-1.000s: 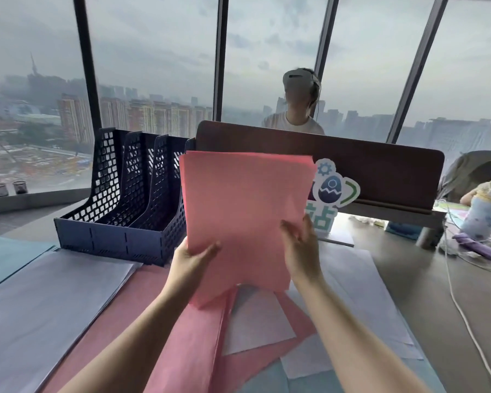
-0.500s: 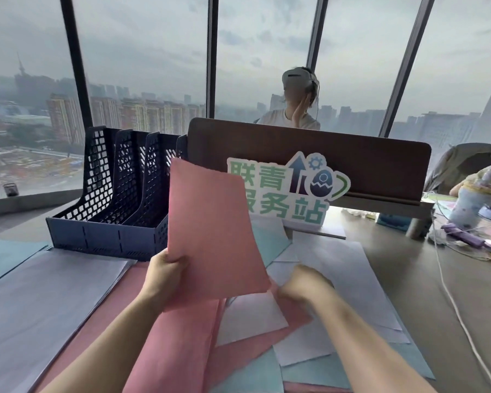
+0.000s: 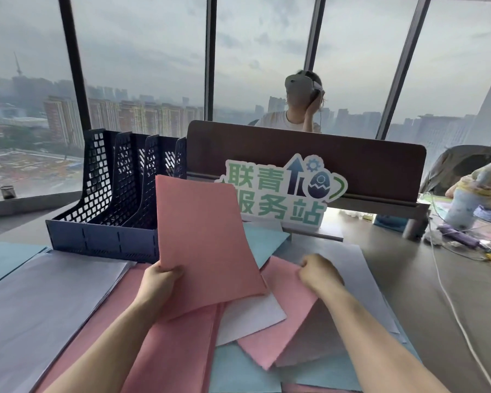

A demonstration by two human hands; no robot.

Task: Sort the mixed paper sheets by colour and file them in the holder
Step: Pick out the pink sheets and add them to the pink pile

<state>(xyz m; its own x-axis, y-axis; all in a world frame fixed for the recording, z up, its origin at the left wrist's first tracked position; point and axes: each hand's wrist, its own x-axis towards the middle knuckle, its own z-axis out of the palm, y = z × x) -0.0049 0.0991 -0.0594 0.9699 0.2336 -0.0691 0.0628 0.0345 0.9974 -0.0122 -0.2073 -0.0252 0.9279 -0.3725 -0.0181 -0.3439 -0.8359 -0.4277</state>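
Observation:
My left hand (image 3: 158, 282) grips the lower left corner of a pink stack of sheets (image 3: 201, 236), held upright and tilted over the desk. My right hand (image 3: 319, 272) pinches the edge of a loose pink sheet (image 3: 281, 321) and lifts it off the mixed pile. White (image 3: 247, 316) and light blue (image 3: 262, 242) sheets lie among the pink ones. The dark blue perforated file holder (image 3: 105, 236) with three slots stands at the back left, just left of the held stack.
A white pile (image 3: 48, 302) and a blue pile (image 3: 3, 259) lie at the left, a pink pile (image 3: 176, 353) under my left arm. A sign (image 3: 281, 194) leans on a brown divider (image 3: 352, 157); a person sits behind. Cables and clutter fill the right side.
My right hand let go of the held pink stack, dropped to the desk pile and took the edge of a loose pink sheet. The left hand alone keeps the stack, now tilted left.

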